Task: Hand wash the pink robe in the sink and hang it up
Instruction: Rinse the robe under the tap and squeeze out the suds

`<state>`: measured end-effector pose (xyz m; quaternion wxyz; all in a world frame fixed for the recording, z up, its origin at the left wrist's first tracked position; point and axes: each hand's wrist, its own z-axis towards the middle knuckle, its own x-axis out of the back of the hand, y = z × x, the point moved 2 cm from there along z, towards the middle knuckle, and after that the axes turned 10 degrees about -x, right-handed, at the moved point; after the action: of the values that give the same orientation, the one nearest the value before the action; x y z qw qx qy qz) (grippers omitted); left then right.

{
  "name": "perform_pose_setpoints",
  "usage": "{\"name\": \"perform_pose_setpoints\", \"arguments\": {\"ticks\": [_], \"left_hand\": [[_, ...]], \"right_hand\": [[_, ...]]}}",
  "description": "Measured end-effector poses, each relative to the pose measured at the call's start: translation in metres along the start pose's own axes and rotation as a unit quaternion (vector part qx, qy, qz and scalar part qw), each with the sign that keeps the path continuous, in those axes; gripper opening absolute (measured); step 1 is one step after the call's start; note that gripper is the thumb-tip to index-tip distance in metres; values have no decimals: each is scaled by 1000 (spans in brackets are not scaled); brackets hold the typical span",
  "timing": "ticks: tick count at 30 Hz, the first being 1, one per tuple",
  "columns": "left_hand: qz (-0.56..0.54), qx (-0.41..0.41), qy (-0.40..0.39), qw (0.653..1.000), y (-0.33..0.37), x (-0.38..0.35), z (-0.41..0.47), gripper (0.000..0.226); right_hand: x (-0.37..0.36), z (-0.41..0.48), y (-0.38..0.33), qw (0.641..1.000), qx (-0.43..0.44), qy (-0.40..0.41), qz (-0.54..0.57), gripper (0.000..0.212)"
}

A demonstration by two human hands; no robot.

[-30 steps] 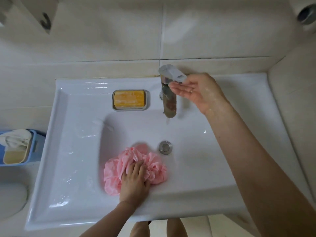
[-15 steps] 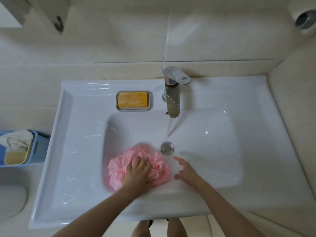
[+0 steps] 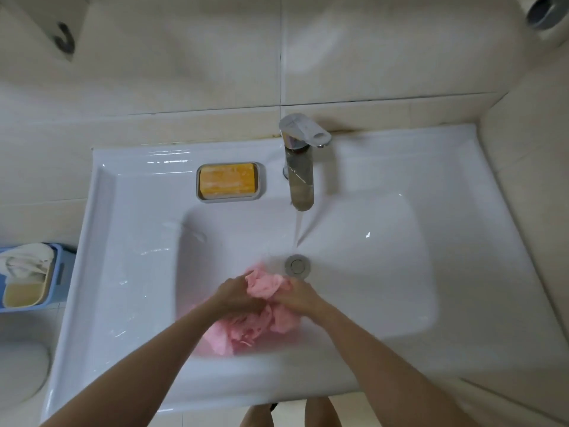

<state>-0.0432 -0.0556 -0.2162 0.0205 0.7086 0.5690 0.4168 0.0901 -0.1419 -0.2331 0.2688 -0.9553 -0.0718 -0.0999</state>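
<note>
The pink robe [image 3: 261, 322] lies bunched in the basin of the white sink [image 3: 138, 241], just in front of the drain [image 3: 297, 265]. My left hand [image 3: 237, 295] grips the robe's left side. On its right side my right hand [image 3: 297, 295] grips it too, and a fold of pink cloth rises between the two hands. Water runs from the chrome tap [image 3: 300, 167] into the basin just behind the robe.
A yellow soap bar in a grey dish [image 3: 229, 180] sits on the sink's back ledge, left of the tap. A blue basket [image 3: 58, 272] with cloths stands left of the sink. A dark hook [image 3: 64, 37] hangs on the wall at upper left.
My right hand left the tap handle, came down into the basin and took hold of the robe. Water started running. Both hands have lifted the cloth a little toward the stream.
</note>
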Motion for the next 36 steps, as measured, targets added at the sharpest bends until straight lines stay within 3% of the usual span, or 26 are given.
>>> {"name": "perform_pose_setpoints", "arguments": {"ticks": [2,4,5,7,8,10,13,18,21,24,26,28,31,33,35,36], "left_hand": [[-174,1,-21,985,10,14,11,57],[-304,3,-2,953,19,20,27,62],[-284,13,40,958,22,22,35,73],[-63,59,146,985,22,22,50,102],[29,60,174,982,23,21,55,112],[71,18,140,987,25,7,63,121],[87,-47,48,994,34,-32,65,128],[194,-81,129,969,28,-73,76,102],[148,-125,248,949,20,-78,93,67],[174,-174,338,908,19,-70,111,38],[219,-226,352,881,19,-64,126,26],[232,-264,324,878,22,-59,140,18],[206,-221,246,921,42,-34,138,20],[136,-166,180,960,57,-12,130,9],[28,-134,147,980,62,3,120,22],[-13,-145,147,978,62,9,114,39]], "right_hand": [[33,4,-1,994,-53,-12,93,27],[65,11,-2,982,-119,-3,145,34],[80,16,-1,983,-139,30,117,41],[104,30,8,977,-143,146,-58,66],[111,34,14,959,-127,211,-141,78],[109,39,18,944,-52,278,-170,80],[77,48,13,953,38,281,-106,71],[29,62,40,871,156,402,-235,51],[26,74,49,827,167,468,-262,42],[33,94,49,790,172,513,-288,36],[40,103,44,778,186,543,-256,32],[50,109,33,765,182,582,-208,40],[61,110,11,806,145,553,-152,34],[67,104,-1,859,65,505,-55,36],[70,95,-4,902,2,421,90,25],[74,89,-4,904,18,392,171,14]]}}
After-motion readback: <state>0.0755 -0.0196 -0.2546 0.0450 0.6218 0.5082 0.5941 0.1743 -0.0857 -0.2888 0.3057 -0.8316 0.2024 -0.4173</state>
